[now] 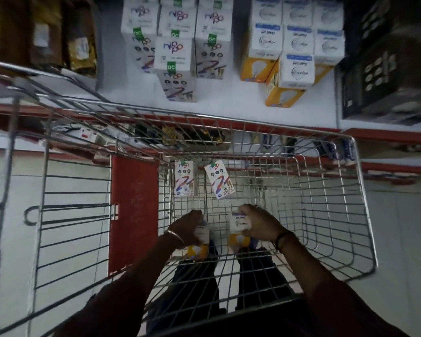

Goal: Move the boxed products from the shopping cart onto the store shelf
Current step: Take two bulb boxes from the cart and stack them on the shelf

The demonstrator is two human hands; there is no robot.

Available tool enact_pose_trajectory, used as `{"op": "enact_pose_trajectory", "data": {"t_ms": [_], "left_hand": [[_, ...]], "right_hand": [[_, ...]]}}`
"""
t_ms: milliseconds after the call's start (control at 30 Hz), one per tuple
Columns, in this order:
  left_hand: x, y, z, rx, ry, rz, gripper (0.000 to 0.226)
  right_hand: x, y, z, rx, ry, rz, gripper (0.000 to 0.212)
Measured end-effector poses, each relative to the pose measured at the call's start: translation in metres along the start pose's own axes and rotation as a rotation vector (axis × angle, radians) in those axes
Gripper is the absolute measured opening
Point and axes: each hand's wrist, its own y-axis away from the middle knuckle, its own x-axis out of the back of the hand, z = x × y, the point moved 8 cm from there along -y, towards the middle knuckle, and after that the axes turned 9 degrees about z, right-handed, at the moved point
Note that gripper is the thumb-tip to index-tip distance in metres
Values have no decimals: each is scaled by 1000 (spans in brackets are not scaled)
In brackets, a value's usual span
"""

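Grabbing boxes: our left hand (188, 226) and right hand (258, 223) each seem closed round a bulb box (238, 223) in the cart (350, 215); next we lift them to the shelf (229, 103) ahead.

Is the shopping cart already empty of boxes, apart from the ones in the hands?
No, two white boxes lie at the far end of the cart, beyond both hands.

Shiny metal wire cart (326, 181) holds smooth printed cardboard boxes (219, 178).
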Motion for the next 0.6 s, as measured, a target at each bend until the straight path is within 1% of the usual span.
{"op": "enact_pose_trajectory", "data": {"t_ms": [67, 200, 267, 367, 433, 600], "left_hand": [[22, 9, 25, -42, 13, 99, 80], [77, 25, 81, -98, -71, 251, 67], [106, 33, 109, -133, -105, 328, 66], [149, 43, 150, -205, -118, 459, 64], [180, 48, 179, -270, -114, 540, 65], [246, 51, 240, -392, -152, 723, 70]], "right_hand": [[25, 16, -10, 31, -6, 65, 71], [88, 51, -28, 76, -48, 246, 75], [121, 68, -34, 75, -71, 324, 79], [172, 90, -40, 95, -133, 440, 70], [210, 105, -46, 140, -168, 532, 67], [303, 135, -60, 210, -56, 745, 68]]}}
